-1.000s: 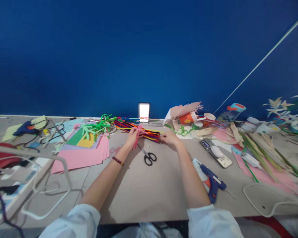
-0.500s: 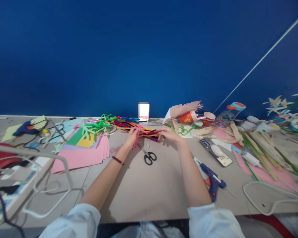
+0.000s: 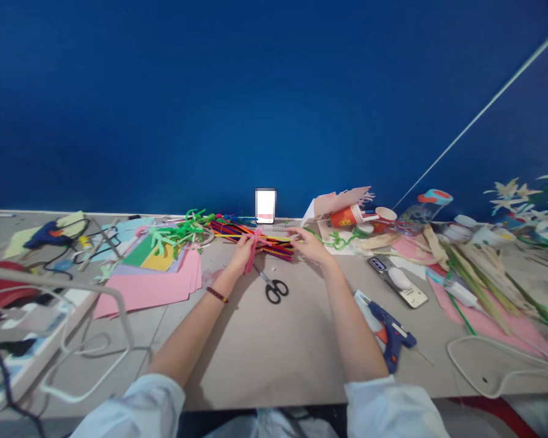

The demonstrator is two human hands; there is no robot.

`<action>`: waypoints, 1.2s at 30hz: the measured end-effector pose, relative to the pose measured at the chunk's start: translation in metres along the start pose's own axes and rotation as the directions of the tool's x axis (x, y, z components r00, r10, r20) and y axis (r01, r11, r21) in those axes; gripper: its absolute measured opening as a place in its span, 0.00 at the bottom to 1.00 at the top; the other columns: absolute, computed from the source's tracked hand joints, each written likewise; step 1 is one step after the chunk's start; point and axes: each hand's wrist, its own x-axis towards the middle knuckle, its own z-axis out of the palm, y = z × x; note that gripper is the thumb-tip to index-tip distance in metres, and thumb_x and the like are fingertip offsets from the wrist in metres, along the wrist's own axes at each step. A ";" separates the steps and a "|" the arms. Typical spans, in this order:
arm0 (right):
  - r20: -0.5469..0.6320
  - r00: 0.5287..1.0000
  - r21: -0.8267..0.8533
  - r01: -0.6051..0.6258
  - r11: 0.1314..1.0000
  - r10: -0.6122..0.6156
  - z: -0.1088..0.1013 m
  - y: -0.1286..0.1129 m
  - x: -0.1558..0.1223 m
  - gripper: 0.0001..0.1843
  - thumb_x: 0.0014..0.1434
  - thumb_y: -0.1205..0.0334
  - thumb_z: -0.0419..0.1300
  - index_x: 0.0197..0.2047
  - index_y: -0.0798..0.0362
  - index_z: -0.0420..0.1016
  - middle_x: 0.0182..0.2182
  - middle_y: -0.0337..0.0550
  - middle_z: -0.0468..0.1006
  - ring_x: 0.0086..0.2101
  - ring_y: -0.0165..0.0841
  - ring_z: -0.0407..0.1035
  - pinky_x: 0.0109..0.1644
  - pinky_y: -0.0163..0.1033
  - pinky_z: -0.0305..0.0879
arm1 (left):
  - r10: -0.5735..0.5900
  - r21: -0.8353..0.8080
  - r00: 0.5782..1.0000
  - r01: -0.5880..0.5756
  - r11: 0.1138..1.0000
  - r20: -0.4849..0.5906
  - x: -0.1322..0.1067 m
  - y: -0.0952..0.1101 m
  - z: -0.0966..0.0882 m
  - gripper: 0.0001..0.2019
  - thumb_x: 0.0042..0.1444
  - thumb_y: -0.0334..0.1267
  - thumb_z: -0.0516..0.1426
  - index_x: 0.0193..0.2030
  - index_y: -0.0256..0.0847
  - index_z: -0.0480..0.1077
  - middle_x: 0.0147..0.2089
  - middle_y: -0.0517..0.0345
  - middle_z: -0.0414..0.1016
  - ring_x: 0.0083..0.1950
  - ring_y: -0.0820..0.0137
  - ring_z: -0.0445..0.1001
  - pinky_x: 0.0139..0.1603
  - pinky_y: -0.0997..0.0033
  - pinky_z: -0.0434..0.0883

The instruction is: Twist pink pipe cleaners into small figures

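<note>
My left hand is closed on a bunch of pink pipe cleaners, whose looped top stands above the fingers. Behind it lies a loose bundle of pipe cleaners in red, purple, yellow and dark colours. At the bundle's right end is my right hand, its fingers apart and stretched toward the tips; whether they touch is hard to tell. Black-handled scissors lie just in front, blades pointing toward the bundle.
A propped phone with a bright screen stands by the blue wall. Green pipe cleaner shapes and pink paper are on the left. On the right are a blue glue gun, a phone and a red paper cup.
My right hand has come slightly up and off the right end of the bundle, and its fingers have spread. My left hand keeps its place with the pink pipe cleaners.
</note>
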 end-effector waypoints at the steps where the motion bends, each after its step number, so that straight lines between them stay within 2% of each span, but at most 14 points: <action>1: -0.009 1.000 0.000 0.004 1.000 -0.004 0.000 0.000 0.000 0.23 0.50 0.74 0.51 0.48 0.49 0.71 0.45 0.41 0.75 0.37 0.29 0.69 0.43 0.35 0.67 | 0.001 0.000 1.000 -0.001 1.000 0.001 0.000 0.000 0.000 0.08 0.58 0.38 0.53 0.30 0.40 0.58 0.31 0.54 0.79 0.33 0.68 0.79 0.30 0.73 0.72; 6: -0.068 0.997 0.024 -0.041 0.999 0.043 -0.003 0.009 0.003 0.22 0.52 0.73 0.46 0.48 0.50 0.70 0.44 0.43 0.75 0.33 0.28 0.70 0.34 0.33 0.66 | 0.004 0.009 1.000 -0.003 1.000 -0.015 0.000 -0.001 0.000 0.07 0.58 0.37 0.52 0.31 0.40 0.58 0.32 0.54 0.79 0.33 0.67 0.79 0.31 0.73 0.72; 10: -0.094 0.990 -0.098 -0.118 0.988 0.108 -0.010 0.016 0.001 0.16 0.50 0.72 0.50 0.40 0.53 0.73 0.37 0.42 0.77 0.30 0.28 0.68 0.32 0.32 0.64 | -0.006 0.007 1.000 0.006 1.000 -0.017 0.001 -0.002 -0.001 0.07 0.58 0.37 0.52 0.31 0.41 0.58 0.33 0.53 0.79 0.33 0.67 0.79 0.32 0.72 0.71; 13: -0.026 0.988 -0.249 -0.154 0.956 0.152 -0.016 0.014 -0.003 0.11 0.48 0.71 0.53 0.33 0.55 0.75 0.32 0.42 0.78 0.29 0.29 0.68 0.31 0.31 0.62 | 0.002 0.008 1.000 -0.002 1.000 -0.009 0.001 -0.002 -0.002 0.07 0.57 0.38 0.52 0.31 0.41 0.57 0.33 0.53 0.78 0.34 0.68 0.79 0.32 0.72 0.71; 15: 0.063 0.981 -0.310 -0.157 0.938 0.184 -0.018 0.010 -0.007 0.09 0.47 0.70 0.55 0.30 0.55 0.76 0.29 0.41 0.78 0.28 0.30 0.68 0.30 0.30 0.60 | 0.008 0.011 1.000 -0.008 1.000 -0.010 0.000 -0.002 -0.002 0.08 0.57 0.39 0.53 0.31 0.41 0.57 0.33 0.54 0.78 0.34 0.68 0.79 0.32 0.73 0.71; 17: 0.159 0.964 -0.311 -0.158 0.937 0.215 -0.018 0.008 -0.009 0.07 0.46 0.68 0.57 0.29 0.54 0.77 0.27 0.40 0.78 0.27 0.30 0.69 0.28 0.30 0.60 | 0.015 0.011 1.000 -0.015 1.000 -0.009 0.000 -0.002 -0.002 0.09 0.56 0.40 0.54 0.31 0.41 0.57 0.32 0.54 0.78 0.34 0.67 0.79 0.31 0.73 0.71; 19: 0.205 0.951 -0.293 -0.164 0.942 0.230 -0.015 0.008 -0.009 0.07 0.46 0.65 0.59 0.29 0.53 0.78 0.26 0.39 0.79 0.26 0.30 0.69 0.27 0.30 0.59 | 0.017 0.010 1.000 -0.017 1.000 -0.008 0.000 -0.003 -0.002 0.09 0.56 0.40 0.54 0.30 0.41 0.57 0.32 0.54 0.78 0.34 0.67 0.79 0.31 0.73 0.71; 26: 0.131 0.976 -0.208 -0.147 0.967 0.177 -0.006 0.023 -0.003 0.08 0.45 0.62 0.62 0.31 0.54 0.79 0.25 0.40 0.79 0.26 0.31 0.70 0.26 0.31 0.60 | 0.013 0.004 1.000 -0.013 1.000 -0.015 -0.001 -0.003 -0.001 0.08 0.56 0.39 0.53 0.31 0.41 0.57 0.33 0.54 0.78 0.35 0.67 0.79 0.32 0.72 0.72; 31: 0.139 0.975 -0.270 -0.131 0.954 0.173 -0.005 0.026 -0.004 0.06 0.42 0.60 0.64 0.25 0.54 0.78 0.22 0.38 0.76 0.25 0.29 0.67 0.25 0.30 0.57 | 0.013 -0.012 1.000 -0.014 1.000 -0.019 0.000 -0.003 -0.001 0.07 0.56 0.38 0.54 0.31 0.40 0.58 0.35 0.54 0.78 0.34 0.68 0.79 0.31 0.73 0.72; 36: 0.065 0.978 -0.278 -0.171 0.945 0.196 -0.003 0.023 -0.006 0.12 0.49 0.57 0.58 0.24 0.56 0.78 0.18 0.40 0.74 0.21 0.28 0.63 0.22 0.30 0.53 | 0.010 0.003 1.000 -0.010 1.000 -0.024 0.000 -0.001 0.000 0.06 0.56 0.37 0.54 0.32 0.40 0.59 0.36 0.52 0.78 0.34 0.68 0.79 0.31 0.72 0.72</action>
